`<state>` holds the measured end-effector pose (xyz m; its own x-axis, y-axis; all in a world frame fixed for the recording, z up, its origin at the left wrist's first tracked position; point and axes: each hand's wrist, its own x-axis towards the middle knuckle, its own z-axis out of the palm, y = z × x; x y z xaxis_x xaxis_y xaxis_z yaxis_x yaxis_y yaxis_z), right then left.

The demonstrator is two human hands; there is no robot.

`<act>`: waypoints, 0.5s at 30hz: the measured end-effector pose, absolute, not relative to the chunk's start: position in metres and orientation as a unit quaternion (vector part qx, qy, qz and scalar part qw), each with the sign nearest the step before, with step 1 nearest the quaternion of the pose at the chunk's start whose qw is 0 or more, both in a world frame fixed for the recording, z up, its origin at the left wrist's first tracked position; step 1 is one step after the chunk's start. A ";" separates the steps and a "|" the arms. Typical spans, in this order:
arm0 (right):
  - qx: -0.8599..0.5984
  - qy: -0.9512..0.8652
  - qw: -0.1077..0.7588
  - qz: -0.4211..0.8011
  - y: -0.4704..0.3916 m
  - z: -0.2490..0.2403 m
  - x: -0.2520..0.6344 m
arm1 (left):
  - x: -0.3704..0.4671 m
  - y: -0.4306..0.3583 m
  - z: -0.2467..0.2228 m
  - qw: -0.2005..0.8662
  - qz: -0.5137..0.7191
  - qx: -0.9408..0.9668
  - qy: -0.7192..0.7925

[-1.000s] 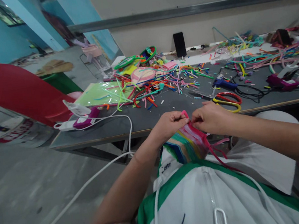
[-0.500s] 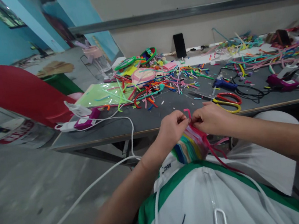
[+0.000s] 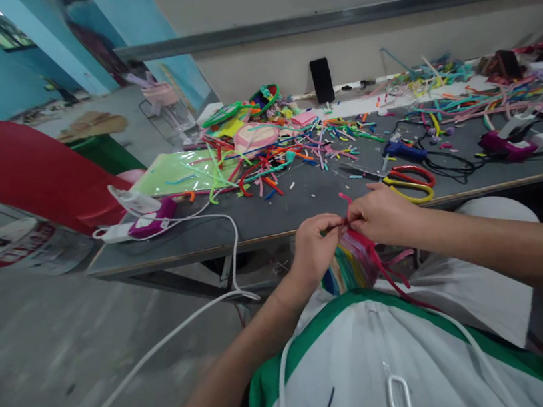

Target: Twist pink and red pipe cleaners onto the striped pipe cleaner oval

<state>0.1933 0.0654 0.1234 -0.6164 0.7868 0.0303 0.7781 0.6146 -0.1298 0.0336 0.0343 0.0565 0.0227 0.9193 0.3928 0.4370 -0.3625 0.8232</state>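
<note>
A striped, multicoloured fuzzy piece [image 3: 349, 265] hangs below my hands in front of my shirt, with blue, beige, green, yellow and pink bands. At its top edge my left hand [image 3: 318, 241] pinches a thin pink strand [image 3: 345, 198] between thumb and fingertips. My right hand [image 3: 378, 214] is closed on the same strand, its fingertips almost touching those of the left. The strand's free end sticks up between both hands. Longer pink-red strands [image 3: 387, 271] trail from the right side of the piece. Part of its upper edge is hidden by my fingers.
Scissors [image 3: 408, 185] with red and yellow handles lie on the grey table [image 3: 264, 224] beyond my right hand. Behind are scattered coloured stem pieces [image 3: 305, 151], a blue glue gun [image 3: 404, 151] and a standing phone [image 3: 321, 80]. A white cable [image 3: 236, 249] hangs over the left edge.
My left hand has lowered slightly and its pinch has moved. The strand's end between my hands has shifted from a hooked shape to a leaning one. The view has moved slightly.
</note>
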 end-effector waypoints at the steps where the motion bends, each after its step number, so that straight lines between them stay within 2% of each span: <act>1: -0.432 -0.900 0.034 0.042 0.065 0.124 0.193 | 0.033 0.035 0.059 0.265 0.471 0.675 0.503; 8: -0.397 -0.917 0.012 -0.034 0.062 0.126 0.191 | 0.022 0.047 0.073 0.240 0.363 0.786 0.439; 15: -0.415 -0.910 -0.008 -0.018 0.065 0.128 0.192 | 0.019 0.059 0.078 0.263 0.300 0.817 0.416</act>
